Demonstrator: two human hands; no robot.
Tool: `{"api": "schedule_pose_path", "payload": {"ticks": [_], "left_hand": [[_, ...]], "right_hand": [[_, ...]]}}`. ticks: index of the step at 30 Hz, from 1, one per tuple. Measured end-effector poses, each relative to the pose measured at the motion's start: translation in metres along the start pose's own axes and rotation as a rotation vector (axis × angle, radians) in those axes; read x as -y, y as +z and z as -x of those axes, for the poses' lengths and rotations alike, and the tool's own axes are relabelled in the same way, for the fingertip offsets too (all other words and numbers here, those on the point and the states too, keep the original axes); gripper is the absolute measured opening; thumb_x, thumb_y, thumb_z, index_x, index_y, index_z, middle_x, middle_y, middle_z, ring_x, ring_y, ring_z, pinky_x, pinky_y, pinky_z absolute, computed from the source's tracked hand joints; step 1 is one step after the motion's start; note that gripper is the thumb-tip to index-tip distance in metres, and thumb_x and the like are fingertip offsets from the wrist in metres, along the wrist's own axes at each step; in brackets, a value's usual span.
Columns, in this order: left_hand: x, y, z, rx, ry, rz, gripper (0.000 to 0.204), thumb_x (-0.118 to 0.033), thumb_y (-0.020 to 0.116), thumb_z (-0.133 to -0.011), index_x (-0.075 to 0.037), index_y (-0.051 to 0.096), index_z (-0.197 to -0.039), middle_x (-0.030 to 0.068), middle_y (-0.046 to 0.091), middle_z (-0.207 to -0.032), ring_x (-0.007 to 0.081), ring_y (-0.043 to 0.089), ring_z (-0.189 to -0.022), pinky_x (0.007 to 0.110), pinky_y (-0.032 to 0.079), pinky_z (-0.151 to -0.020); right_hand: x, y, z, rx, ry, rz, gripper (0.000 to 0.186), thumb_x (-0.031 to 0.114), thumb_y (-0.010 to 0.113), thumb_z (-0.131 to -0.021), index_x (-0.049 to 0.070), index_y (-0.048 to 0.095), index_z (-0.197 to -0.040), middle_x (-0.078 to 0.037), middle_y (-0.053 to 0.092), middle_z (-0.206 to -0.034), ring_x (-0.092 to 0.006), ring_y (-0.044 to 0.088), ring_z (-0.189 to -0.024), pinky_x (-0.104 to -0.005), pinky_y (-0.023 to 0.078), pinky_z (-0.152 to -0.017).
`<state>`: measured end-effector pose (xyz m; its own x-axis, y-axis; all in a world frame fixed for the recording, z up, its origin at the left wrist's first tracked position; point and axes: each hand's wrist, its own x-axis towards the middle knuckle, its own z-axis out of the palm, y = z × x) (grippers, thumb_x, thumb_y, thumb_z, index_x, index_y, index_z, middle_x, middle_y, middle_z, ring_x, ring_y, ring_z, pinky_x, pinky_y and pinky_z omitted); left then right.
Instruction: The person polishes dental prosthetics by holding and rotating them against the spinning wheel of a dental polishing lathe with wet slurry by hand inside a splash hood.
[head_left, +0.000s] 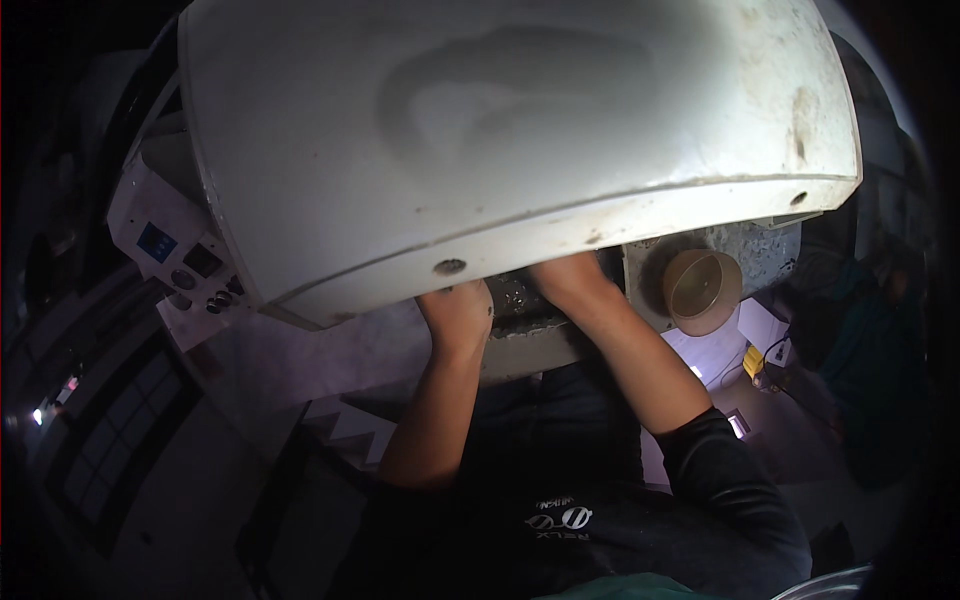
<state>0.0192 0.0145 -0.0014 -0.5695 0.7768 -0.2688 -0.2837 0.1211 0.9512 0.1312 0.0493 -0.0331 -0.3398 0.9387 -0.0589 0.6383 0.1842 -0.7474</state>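
Observation:
A large white machine hood [520, 130] with stains fills the top of the view. Both forearms reach up under its lower edge. My left hand [458, 308] is at that edge, its knuckles bent and its fingertips hidden. Further right, my right hand [572, 280] goes in under the hood, with the fingers covered by it. Between the two hands lies a dark, wet-looking trough [520, 305] with small bright specks. What either hand holds, if anything, cannot be seen.
Right of my right arm stands a brownish round bowl [703, 292] on a grey speckled surface [765, 250]. A control panel [165, 240] with a small blue screen and knobs is at the left. Below the bowl, a yellow object [754, 364] lies by a dark cable.

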Motion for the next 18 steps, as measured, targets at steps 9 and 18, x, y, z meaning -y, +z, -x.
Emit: {"api": "schedule_pose_path", "payload": {"ticks": [9, 18], "left_hand": [[-0.003, -0.006, -0.007, 0.062, -0.030, 0.022, 0.024, 0.012, 0.051, -0.078, 0.003, 0.050, -0.100, 0.0080, 0.057, -0.093, 0.0117, 0.056, -0.083, 0.021, 0.043, -0.074], [0.021, -0.033, -0.007, 0.178, 0.009, -0.413, 0.021, 0.014, 0.052, -0.074, 0.002, 0.055, -0.092, 0.0062, 0.058, -0.090, 0.0101, 0.054, -0.080, 0.018, 0.040, -0.068]], "right_hand": [[-0.017, -0.002, -0.014, 0.100, 0.072, 0.103, 0.008, 0.004, 0.058, -0.068, -0.001, 0.061, -0.073, -0.021, 0.059, -0.078, -0.0342, 0.057, -0.076, -0.0411, 0.046, -0.070], [0.010, -0.038, 0.001, 0.285, 0.130, 0.068, 0.027, 0.006, 0.062, -0.063, -0.002, 0.061, -0.089, -0.020, 0.059, -0.091, -0.0339, 0.057, -0.081, -0.0398, 0.046, -0.074]]}}
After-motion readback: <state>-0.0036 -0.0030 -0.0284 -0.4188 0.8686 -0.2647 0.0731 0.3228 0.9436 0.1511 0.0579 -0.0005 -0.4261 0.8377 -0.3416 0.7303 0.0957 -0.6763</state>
